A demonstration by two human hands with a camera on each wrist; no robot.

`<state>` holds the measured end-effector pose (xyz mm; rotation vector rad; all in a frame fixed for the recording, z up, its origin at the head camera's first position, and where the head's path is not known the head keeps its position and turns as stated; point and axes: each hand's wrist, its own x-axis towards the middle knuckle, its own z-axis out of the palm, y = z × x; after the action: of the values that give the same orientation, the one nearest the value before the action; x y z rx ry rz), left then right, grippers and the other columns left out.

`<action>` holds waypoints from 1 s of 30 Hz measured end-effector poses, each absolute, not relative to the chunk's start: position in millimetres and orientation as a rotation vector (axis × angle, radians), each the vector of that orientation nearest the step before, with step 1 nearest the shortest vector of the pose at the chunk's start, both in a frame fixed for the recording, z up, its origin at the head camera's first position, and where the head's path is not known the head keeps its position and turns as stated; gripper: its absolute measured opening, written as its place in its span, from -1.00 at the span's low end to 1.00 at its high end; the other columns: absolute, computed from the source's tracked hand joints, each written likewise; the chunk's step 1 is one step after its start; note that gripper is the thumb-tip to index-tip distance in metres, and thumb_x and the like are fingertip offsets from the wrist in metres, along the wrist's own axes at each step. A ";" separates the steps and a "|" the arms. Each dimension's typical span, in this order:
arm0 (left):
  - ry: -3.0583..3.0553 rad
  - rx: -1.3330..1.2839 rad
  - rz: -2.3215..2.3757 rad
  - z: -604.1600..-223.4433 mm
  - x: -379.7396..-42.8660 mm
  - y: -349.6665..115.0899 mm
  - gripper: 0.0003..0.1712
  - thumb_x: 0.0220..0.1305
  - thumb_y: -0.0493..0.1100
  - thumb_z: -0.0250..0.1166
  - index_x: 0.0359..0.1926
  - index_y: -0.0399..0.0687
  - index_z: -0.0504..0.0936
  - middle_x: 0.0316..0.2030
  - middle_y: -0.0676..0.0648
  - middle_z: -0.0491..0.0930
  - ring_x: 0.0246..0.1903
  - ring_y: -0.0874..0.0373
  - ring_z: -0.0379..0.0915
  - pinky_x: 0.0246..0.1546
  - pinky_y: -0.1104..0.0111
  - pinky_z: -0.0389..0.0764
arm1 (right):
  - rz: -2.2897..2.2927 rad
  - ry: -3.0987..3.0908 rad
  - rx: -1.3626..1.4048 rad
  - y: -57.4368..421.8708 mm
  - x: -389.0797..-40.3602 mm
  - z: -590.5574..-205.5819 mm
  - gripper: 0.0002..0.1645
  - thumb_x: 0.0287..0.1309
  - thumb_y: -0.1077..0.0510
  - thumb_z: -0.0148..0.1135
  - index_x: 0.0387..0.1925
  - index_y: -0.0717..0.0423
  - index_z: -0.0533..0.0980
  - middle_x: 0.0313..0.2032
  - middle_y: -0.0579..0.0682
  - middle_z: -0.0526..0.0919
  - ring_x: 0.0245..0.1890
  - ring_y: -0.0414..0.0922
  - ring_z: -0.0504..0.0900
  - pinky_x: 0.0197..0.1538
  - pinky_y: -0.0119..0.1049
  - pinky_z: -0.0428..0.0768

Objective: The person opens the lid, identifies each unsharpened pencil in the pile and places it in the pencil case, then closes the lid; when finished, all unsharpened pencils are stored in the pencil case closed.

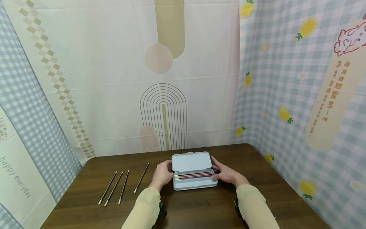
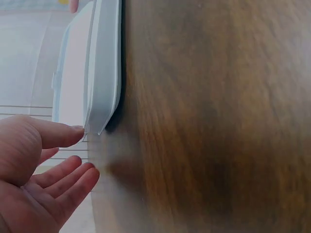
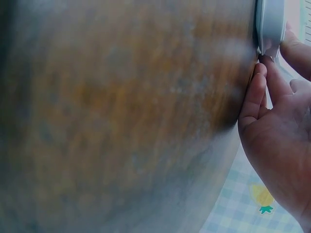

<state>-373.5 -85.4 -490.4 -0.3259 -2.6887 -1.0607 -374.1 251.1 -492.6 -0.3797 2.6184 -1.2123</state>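
Observation:
A light blue pencil case (image 1: 186, 184) lies on the table with its lid (image 1: 191, 162) raised at the back. Several pencils (image 1: 194, 175) lie side by side in its rear compartment. My left hand (image 1: 162, 173) is at the case's left end; in the left wrist view its thumb (image 2: 65, 134) touches the corner while the other fingers extend loosely behind. At the opposite end, my right hand (image 1: 227, 174) holds the case, thumb over the rim. In the right wrist view the index finger (image 3: 276, 80) is against the end wall.
Left of the case, three dark pencils (image 1: 113, 188) lie slanted side by side, and another pencil (image 1: 141, 177) lies closer to my left hand. The brown wooden table (image 1: 197, 210) meets a printed cloth (image 1: 208, 95) at the back and a checked cloth (image 1: 274, 79) on the right.

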 end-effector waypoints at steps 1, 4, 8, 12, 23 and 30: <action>-2.683 -0.328 -1.086 -490.8 -373.9 -85.5 -0.44 0.11 -0.44 0.45 0.19 -0.34 0.67 -0.11 -0.24 0.73 -0.08 -0.14 0.65 -0.01 -0.04 0.65 | -1.214 2.622 -0.371 250.5 -374.4 -492.7 0.26 0.35 0.15 0.44 0.73 0.13 -0.21 0.52 0.35 0.33 0.58 0.36 0.15 0.54 0.39 -0.02; -2.675 -0.327 -1.139 -491.4 -374.4 -85.5 -0.41 0.10 -0.45 0.43 0.23 -0.36 0.63 -0.14 -0.25 0.72 -0.10 -0.16 0.64 -0.04 -0.04 0.64 | -1.227 2.624 -0.342 249.0 -375.1 -492.9 0.24 0.32 0.20 0.46 0.72 0.20 -0.16 0.51 0.34 0.36 0.58 0.34 0.16 0.56 0.34 -0.01; -2.674 -0.320 -1.187 -491.4 -373.7 -85.3 -0.37 0.08 -0.49 0.40 0.25 -0.38 0.60 -0.13 -0.29 0.72 -0.05 -0.22 0.65 -0.01 -0.05 0.63 | -1.203 2.632 -0.343 250.2 -378.4 -494.6 0.24 0.28 0.12 0.51 0.70 0.29 -0.09 0.50 0.32 0.39 0.59 0.33 0.15 0.57 0.33 -0.02; -2.678 -0.321 -1.240 -490.5 -372.9 -84.3 -0.31 0.02 -0.54 0.36 0.28 -0.40 0.57 -0.12 -0.30 0.72 -0.06 -0.22 0.65 -0.04 0.01 0.63 | -1.140 2.659 -0.430 259.8 -387.0 -504.7 0.24 0.32 -0.10 0.48 0.69 0.31 -0.05 0.48 0.25 0.43 0.59 0.30 0.17 0.55 0.32 0.05; -2.639 -0.324 -1.411 -489.9 -373.0 -81.3 -0.14 -0.07 -0.66 0.17 0.40 -0.48 0.45 -0.06 -0.38 0.71 -0.21 -0.10 0.72 -0.18 0.18 0.70 | -1.140 2.680 -0.321 247.0 -375.1 -493.8 0.14 0.29 0.16 0.48 0.66 0.36 0.01 0.49 0.27 0.42 0.60 0.32 0.12 0.56 0.31 0.04; -2.613 -0.326 -1.468 -491.1 -373.7 -82.1 -0.05 -0.09 -0.68 0.22 0.47 -0.46 0.37 -0.07 -0.38 0.67 -0.16 -0.19 0.71 -0.19 0.18 0.71 | -1.157 2.657 -0.340 251.0 -376.7 -495.7 0.13 0.32 0.09 0.47 0.67 0.33 0.02 0.51 0.27 0.39 0.60 0.32 0.13 0.56 0.33 0.04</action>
<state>-373.7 -82.1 -491.1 -0.3264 -2.6133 -1.4684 -376.7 251.0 -495.7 -0.3401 2.6574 -1.1572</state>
